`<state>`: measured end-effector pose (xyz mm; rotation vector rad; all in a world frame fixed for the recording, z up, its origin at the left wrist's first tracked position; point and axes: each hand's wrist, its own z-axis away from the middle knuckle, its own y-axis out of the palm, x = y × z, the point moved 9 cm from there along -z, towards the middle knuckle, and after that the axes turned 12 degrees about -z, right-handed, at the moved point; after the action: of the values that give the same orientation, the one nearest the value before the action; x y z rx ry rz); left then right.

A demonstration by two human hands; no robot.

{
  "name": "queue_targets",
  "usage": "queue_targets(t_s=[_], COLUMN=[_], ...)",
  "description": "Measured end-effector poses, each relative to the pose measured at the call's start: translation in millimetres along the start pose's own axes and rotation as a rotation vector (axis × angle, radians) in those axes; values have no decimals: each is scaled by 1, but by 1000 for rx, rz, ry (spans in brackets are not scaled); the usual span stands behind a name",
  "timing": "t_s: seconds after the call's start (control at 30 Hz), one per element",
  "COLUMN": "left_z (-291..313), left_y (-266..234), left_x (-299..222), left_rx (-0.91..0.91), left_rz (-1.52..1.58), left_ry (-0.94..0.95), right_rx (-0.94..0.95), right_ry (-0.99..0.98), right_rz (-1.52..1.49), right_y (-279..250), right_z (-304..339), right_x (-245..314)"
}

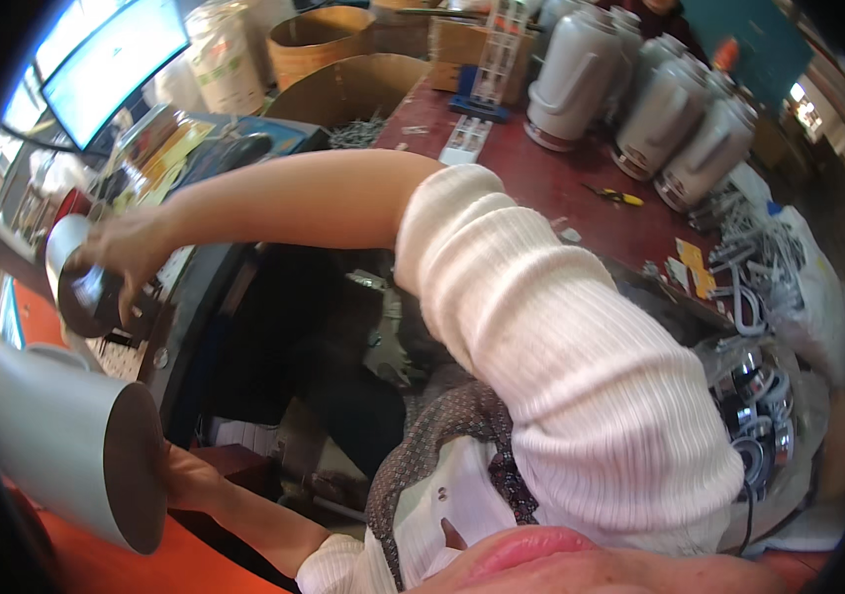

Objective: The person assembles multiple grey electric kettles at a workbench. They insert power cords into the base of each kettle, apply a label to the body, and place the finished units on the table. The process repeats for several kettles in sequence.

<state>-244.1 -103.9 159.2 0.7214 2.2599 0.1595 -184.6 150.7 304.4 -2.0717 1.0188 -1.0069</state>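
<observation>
My left hand [190, 477] grips a grey, hollow cylindrical shell [56, 436] at the lower left, its open end turned toward my body. Most of the left fingers are hidden behind the shell's rim. My right arm reaches across to the far left, where my right hand [131, 247] has its fingers bent over a shiny metal cylinder [86, 297]. The cylinder's dark mouth shows below those fingers. A red round part [74, 205] sits just behind that hand.
Several grey jugs with handles [571, 74] stand on the dark red table [531, 188], with a yellow-and-black tool [612, 196] nearby. Bags of white handles [789, 267] and chrome parts [759, 416] are at right. A lit screen [116, 69] and cardboard drums [319, 45] stand behind.
</observation>
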Motion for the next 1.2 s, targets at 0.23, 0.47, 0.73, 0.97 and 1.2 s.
queue_targets(t_s=[0.23,0.47,0.73,0.97,1.2], left_z=[74,107,138,152,155], left_y=[70,121,277,347,314], left_x=[-33,35,41,29,66], left_rx=[169,307,758,972,776], left_rz=[-343,40,126,67,34], left_ry=[33,-525,-615,-582,-719], right_rx=[-428,-14,-1448,-437,-497], right_ry=[-118,233,1341,2747,3001], right_rz=[-560,148,1060,698,253], right_y=[-53,-10,-216,83,73], right_z=[201,401,851,1075,1102], right_x=[60,58,383,484,466])
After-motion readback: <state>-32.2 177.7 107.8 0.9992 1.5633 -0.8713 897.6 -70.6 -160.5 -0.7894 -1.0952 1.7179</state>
